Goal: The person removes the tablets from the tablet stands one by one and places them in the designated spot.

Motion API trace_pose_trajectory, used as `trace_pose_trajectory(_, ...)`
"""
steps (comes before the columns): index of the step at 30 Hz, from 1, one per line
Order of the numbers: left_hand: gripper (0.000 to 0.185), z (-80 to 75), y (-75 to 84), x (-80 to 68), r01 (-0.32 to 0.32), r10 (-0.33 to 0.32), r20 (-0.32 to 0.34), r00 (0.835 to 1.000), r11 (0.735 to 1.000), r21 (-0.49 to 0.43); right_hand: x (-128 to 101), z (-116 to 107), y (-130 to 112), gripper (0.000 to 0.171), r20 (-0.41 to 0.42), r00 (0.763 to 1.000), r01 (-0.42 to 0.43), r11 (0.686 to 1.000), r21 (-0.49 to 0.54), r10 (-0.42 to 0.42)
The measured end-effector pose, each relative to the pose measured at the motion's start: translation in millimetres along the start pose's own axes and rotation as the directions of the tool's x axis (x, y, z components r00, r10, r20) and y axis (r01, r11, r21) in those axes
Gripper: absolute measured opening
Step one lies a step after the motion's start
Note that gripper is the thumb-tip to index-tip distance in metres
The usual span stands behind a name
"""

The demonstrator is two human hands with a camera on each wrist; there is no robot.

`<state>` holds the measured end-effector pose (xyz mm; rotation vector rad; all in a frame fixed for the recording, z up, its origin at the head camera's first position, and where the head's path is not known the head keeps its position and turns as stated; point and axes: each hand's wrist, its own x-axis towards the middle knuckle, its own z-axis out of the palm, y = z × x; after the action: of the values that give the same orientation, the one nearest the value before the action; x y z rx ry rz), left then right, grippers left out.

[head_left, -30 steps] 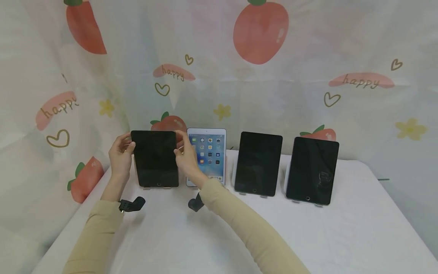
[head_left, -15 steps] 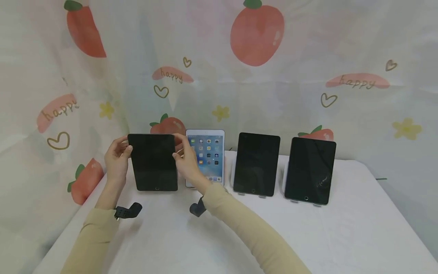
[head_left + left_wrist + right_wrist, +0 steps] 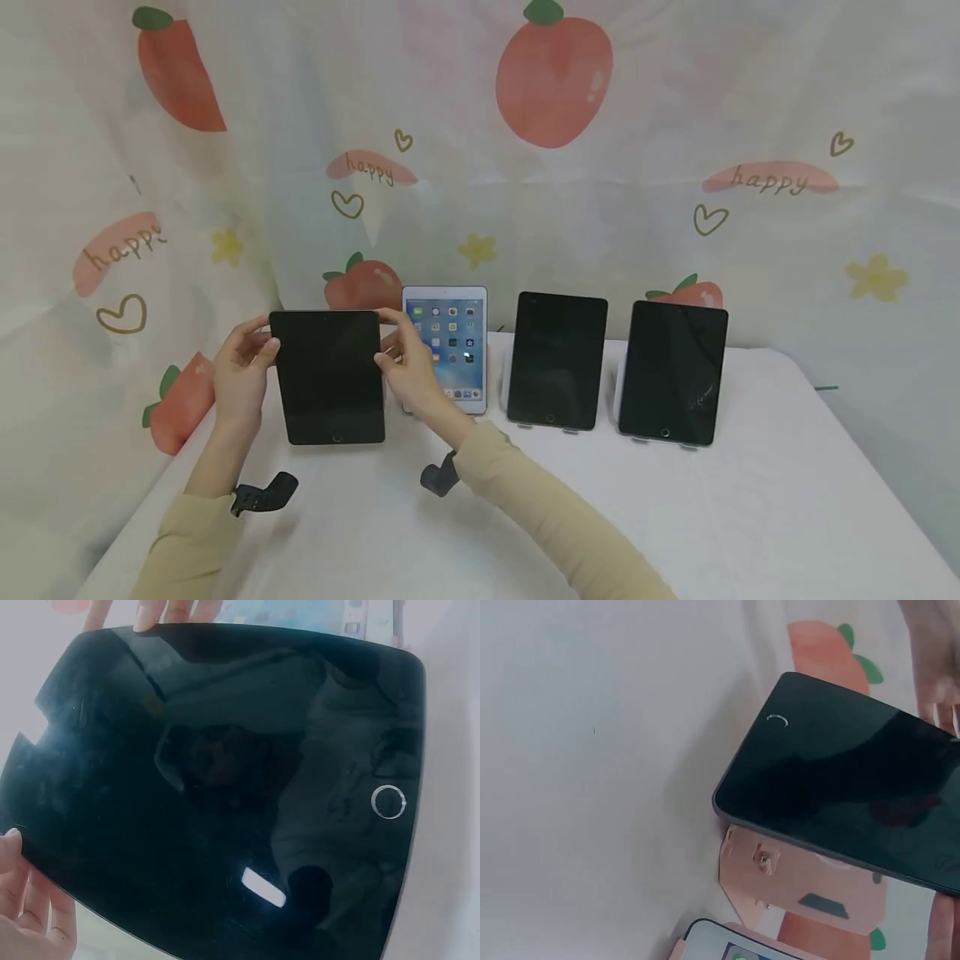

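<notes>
I have both hands on the dark tablet (image 3: pixel 328 377) at the left end of the row: my left hand (image 3: pixel 242 379) grips its left edge near the top corner, fingers curled round it, and my right hand (image 3: pixel 407 371) pinches the right edge near the top, thumb on the front. The tablet is upright, screen facing me, home button at the bottom, held in front of and clear of its pink stand (image 3: pixel 799 881), which the right wrist view shows bare behind it. I cannot tell whether the bottom edge touches the table (image 3: pixel 675 517). In the left wrist view the black glass fills nearly the whole frame, with my fingertips (image 3: pixel 30 900) at its lower left corner. Just behind my right hand stands a white tablet (image 3: pixel 448 346) with its screen lit and rows of icons showing. Further right, 2 more dark tablets stand on their own stands: the third tablet (image 3: pixel 557 360) and, beside it, the fourth tablet (image 3: pixel 671 372), with a faint mark on its glass. All of it sits on the white cloth, and a curtain (image 3: pixel 675 125) printed with strawberries, hearts and flowers hangs behind.
</notes>
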<state>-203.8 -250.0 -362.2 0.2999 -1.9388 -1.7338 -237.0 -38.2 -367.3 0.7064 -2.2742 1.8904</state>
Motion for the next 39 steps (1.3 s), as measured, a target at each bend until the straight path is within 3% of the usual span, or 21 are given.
trace_pose_trajectory(7, 0.032, -7.1, 8.7, -8.9, 0.019, -0.020, -0.013, 1.000, 0.998, -0.055, -19.6, -5.9, -37.2, 0.051, 0.023, 1.000, -0.016, 1.000, 0.009, 0.015)
trace_pose_trajectory(10, 0.032, -9.4, 10.3, -11.3, 0.025, -0.025, -0.003, 1.000, 0.996, -0.080, -24.6, -6.9, -44.9, 0.050, 0.024, 0.999, -0.027, 1.000, 0.003, 0.027)
trace_pose_trajectory(13, 0.033, -12.2, 10.4, -14.3, 0.029, -0.028, 0.012, 1.000, 0.998, -0.048, -28.0, -6.7, -46.9, 0.050, 0.028, 0.999, -0.040, 0.999, 0.009, 0.040)
trace_pose_trajectory(19, 0.033, -19.3, 8.0, -18.9, 0.106, -0.107, 0.026, 0.994, 0.994, 0.028, -34.5, -4.0, -44.1, 0.054, 0.051, 0.995, -0.085, 0.995, 0.052, 0.082)
trace_pose_trajectory(22, 0.033, -24.5, 6.6, -20.2, 0.143, -0.144, 0.051, 0.988, 0.990, 0.017, -36.8, -1.6, -40.4, 0.056, 0.059, 0.992, -0.114, 0.991, 0.076, 0.110)
trace_pose_trajectory(27, 0.033, -32.5, 2.7, -21.5, 0.140, -0.145, 0.116, 0.983, 0.989, 0.050, -37.1, 4.8, -22.1, 0.060, 0.071, 0.985, -0.162, 0.979, 0.124, 0.154)
trace_pose_trajectory(31, 0.036, -36.0, -1.6, -21.5, 0.125, -0.148, 0.155, 0.977, 0.981, 0.150, -36.8, 11.1, -2.1, 0.063, 0.068, 0.978, -0.208, 0.963, 0.170, 0.199)
trace_pose_trajectory(39, 0.044, -42.5, -11.1, -22.6, 0.113, -0.172, 0.217, 0.961, 0.958, 0.263, -45.5, 17.0, 9.9, 0.062, 0.067, 0.973, -0.232, 0.950, 0.211, 0.223)
